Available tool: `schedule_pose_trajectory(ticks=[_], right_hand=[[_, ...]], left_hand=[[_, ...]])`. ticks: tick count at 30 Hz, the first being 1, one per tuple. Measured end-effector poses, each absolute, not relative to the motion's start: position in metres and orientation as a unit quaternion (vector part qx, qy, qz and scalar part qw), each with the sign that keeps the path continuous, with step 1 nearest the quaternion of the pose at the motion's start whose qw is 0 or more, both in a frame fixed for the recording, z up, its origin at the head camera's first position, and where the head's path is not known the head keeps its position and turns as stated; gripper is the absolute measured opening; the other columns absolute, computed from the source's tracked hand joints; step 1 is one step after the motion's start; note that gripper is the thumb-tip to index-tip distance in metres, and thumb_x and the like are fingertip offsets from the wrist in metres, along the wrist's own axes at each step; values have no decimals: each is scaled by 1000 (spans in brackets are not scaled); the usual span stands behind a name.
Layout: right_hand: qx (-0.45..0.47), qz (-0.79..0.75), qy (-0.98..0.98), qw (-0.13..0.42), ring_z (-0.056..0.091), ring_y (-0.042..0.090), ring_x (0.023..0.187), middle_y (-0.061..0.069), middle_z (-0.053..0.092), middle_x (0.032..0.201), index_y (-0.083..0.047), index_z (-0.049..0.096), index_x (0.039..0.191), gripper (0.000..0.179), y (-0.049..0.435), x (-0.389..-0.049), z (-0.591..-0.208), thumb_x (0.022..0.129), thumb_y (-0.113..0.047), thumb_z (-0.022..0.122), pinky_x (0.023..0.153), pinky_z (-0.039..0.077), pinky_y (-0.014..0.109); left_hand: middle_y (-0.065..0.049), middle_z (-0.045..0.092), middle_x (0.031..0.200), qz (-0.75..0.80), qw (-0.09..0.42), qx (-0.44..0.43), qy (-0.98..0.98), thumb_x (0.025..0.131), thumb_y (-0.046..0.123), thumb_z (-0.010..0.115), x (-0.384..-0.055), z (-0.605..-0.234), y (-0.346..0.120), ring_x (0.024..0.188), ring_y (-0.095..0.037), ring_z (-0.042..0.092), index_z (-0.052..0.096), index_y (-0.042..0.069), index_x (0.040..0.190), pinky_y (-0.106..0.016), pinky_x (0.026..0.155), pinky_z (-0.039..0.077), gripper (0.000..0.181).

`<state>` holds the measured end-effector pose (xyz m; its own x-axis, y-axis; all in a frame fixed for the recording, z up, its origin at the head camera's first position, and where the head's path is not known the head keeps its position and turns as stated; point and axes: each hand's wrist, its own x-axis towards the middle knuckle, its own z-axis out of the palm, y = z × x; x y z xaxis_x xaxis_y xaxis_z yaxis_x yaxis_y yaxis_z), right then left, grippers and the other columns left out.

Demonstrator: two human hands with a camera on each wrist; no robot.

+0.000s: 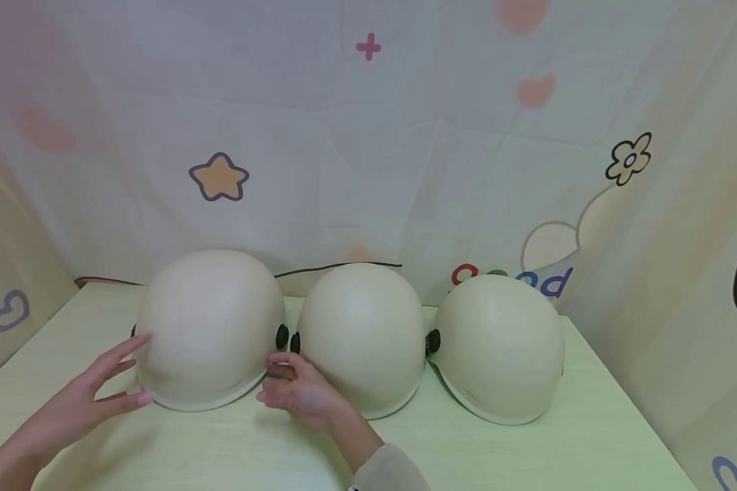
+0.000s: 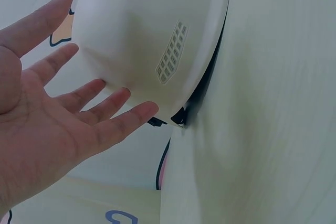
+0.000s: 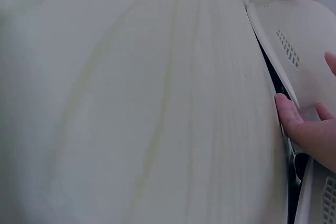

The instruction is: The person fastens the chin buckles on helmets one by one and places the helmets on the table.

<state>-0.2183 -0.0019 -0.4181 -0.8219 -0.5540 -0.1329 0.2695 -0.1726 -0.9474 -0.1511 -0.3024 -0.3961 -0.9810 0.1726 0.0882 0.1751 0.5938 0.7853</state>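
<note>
Spreading its fingers apart, the left hand [image 1: 86,404] stands beside a pale helmet [image 1: 211,331]; opposite, the right hand [image 1: 307,395] has loosely parted fingers. Between them, that helmet sits on a table [image 1: 215,453]. Just beyond the right hand is a second helmet [image 1: 365,341], farther right a third helmet [image 1: 500,348], behind everything patterned cloth [image 1: 319,150].

Cannot read in full the multicoloured printed wall lettering [image 1: 565,281] partly hidden behind the rightmost smooth cream domed helmet [image 1: 500,348], nor see all of the bare right hand [image 3: 315,139] past the right wrist view's right edge, nor identify the shadowed black part [image 2: 202,94] beneath the leftmost smooth cream domed helmet [image 1: 211,327].
</note>
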Motion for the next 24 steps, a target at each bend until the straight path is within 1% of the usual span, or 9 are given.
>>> schedule_pose_trajectory(ticks=[1, 3, 6, 8, 12, 13, 15, 18, 24], right_hand=[[-123, -756, 582, 273, 47, 27, 107, 15, 40, 125, 2, 38, 128, 56, -2, -218, -418, 77, 17, 57, 85, 46, 31], [-123, -759, 579, 272, 46, 27, 108, 15, 40, 125, 1, 39, 127, 55, -3, -217, -418, 78, 16, 57, 84, 46, 30], [-128, -762, 575, 269, 46, 27, 108, 14, 41, 124, 0, 40, 127, 55, -4, -216, -417, 77, 16, 58, 82, 47, 30], [-133, -765, 571, 267, 47, 26, 108, 12, 41, 123, -2, 40, 128, 56, -5, -215, -415, 77, 16, 58, 80, 48, 30], [-152, -776, 558, 253, 48, 26, 110, 11, 40, 119, -2, 40, 128, 56, -8, -211, -409, 78, 17, 57, 82, 48, 33], [-155, -781, 553, 246, 48, 27, 110, 11, 39, 117, -2, 40, 128, 56, -8, -209, -407, 78, 17, 56, 83, 48, 33], [-158, -792, 542, 231, 51, 26, 108, 11, 40, 113, -1, 40, 128, 56, -10, -207, -403, 77, 19, 56, 85, 47, 34], [-163, -806, 528, 214, 55, 23, 100, 12, 41, 109, -1, 39, 128, 58, -12, -203, -396, 76, 20, 55, 86, 47, 35], [-179, -818, 502, 215, 56, 20, 93, 14, 47, 109, -4, 38, 131, 62, -13, -198, -386, 75, 21, 53, 83, 47, 31]], left_hand=[[-7, 6, 150, -442, 1, -100, -891, 90, 24, 60, -151, -396, -302, 124, -41, 23, 7, 32, 147, -64, 75, 37, 79], [-8, 7, 149, -439, 4, -96, -893, 89, 25, 61, -150, -396, -302, 125, -33, 24, 8, 34, 147, -58, 77, 41, 79], [-13, 8, 147, -438, 17, -102, -893, 87, 22, 64, -150, -395, -302, 125, -28, 26, 9, 32, 147, -37, 79, 47, 81], [-14, 8, 146, -436, 19, -98, -894, 86, 23, 65, -149, -393, -301, 124, -25, 26, 9, 34, 147, -26, 76, 46, 84], [-21, 3, 145, -450, 13, -95, -888, 85, 21, 66, -147, -388, -299, 123, -44, 25, 2, 35, 146, -36, 76, 49, 89], [-21, 2, 145, -451, 13, -93, -888, 85, 21, 66, -147, -387, -299, 123, -44, 25, 1, 36, 146, -36, 76, 49, 91], [-23, 2, 144, -455, 17, -95, -885, 85, 19, 67, -146, -384, -298, 120, -49, 26, -1, 35, 146, -33, 76, 50, 92], [-23, 4, 143, -452, 27, -96, -887, 84, 19, 67, -145, -382, -297, 118, -48, 28, -1, 35, 146, -17, 71, 47, 94], [-24, 5, 143, -448, 41, -100, -887, 83, 17, 68, -145, -379, -295, 116, -48, 31, 0, 34, 146, -13, 71, 46, 94]])
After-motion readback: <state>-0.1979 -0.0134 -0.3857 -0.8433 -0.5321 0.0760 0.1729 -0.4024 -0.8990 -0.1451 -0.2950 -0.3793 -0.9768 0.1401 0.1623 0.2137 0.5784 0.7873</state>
